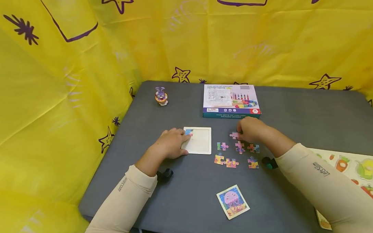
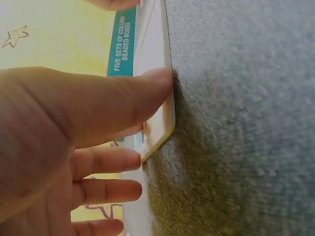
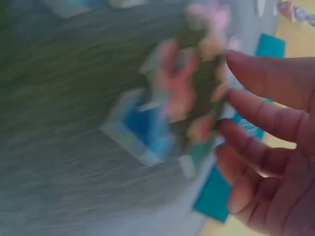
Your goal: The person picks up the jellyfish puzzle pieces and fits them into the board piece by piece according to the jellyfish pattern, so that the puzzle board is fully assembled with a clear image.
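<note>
A shallow white puzzle tray (image 1: 201,141) lies in the middle of the table with a small coloured puzzle piece (image 1: 189,131) in its far left corner. My left hand (image 1: 170,143) rests at the tray's left side, the index finger reaching inside and the straight thumb against the outer edge, as the left wrist view also shows. My right hand (image 1: 252,129) is over the loose pieces, its slightly bent fingertips beside a pink puzzle piece (image 1: 233,135). Blurred in the right wrist view are a blue piece (image 3: 142,125) and a pink piece (image 3: 174,83); no piece shows clearly between the fingers.
Several loose puzzle pieces (image 1: 231,163) lie right of the tray. Nearer me is a finished jellyfish picture (image 1: 232,200). A beads box (image 1: 231,113) stands at the back, a rabbit figurine (image 1: 160,96) to its left. A vegetable board (image 1: 355,168) lies partly under the right sleeve.
</note>
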Demonstrator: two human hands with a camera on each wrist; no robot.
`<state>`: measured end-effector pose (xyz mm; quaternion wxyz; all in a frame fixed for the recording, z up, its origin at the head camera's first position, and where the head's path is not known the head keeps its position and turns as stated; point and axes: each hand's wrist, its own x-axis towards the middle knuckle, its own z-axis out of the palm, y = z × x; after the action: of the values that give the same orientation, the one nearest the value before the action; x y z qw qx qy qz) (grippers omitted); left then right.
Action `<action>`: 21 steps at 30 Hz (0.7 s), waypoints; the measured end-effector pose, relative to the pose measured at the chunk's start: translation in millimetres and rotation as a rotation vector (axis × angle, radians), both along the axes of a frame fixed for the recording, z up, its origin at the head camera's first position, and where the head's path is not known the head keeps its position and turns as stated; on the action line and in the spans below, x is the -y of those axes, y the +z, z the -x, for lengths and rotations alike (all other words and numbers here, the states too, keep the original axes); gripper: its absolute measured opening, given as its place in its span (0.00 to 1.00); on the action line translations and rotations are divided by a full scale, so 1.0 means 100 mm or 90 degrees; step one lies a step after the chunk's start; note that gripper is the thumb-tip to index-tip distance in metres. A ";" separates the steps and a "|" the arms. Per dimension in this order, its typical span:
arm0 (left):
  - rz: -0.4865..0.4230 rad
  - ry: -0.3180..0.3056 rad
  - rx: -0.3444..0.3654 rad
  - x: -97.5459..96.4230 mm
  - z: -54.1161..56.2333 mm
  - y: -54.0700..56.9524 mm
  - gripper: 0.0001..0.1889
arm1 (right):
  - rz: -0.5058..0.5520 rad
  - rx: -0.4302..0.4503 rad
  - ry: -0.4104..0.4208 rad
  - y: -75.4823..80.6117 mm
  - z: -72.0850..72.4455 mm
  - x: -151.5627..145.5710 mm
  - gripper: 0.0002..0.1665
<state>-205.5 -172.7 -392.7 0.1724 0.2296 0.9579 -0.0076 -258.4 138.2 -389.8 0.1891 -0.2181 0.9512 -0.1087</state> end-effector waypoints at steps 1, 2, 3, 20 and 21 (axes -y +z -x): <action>0.008 -0.001 -0.003 0.00 0.00 0.00 0.36 | 0.010 0.001 -0.003 -0.02 -0.01 -0.03 0.12; 0.015 -0.002 -0.006 -0.01 0.01 0.00 0.36 | 0.023 0.002 -0.008 -0.04 -0.01 -0.05 0.10; 0.020 -0.004 -0.010 -0.01 0.01 0.00 0.36 | 0.041 0.006 -0.020 -0.05 -0.01 -0.07 0.10; -0.017 0.020 -0.004 -0.07 0.07 0.05 0.34 | 0.262 0.167 -0.109 -0.03 0.23 0.74 0.05; -0.022 0.025 -0.006 -0.07 0.07 0.05 0.34 | 0.265 0.166 -0.105 -0.05 0.24 0.80 0.05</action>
<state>-212.8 -166.1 -388.0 0.1640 0.2139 0.9629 0.0111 -282.4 58.3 -395.0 0.2514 -0.1582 0.8905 -0.3446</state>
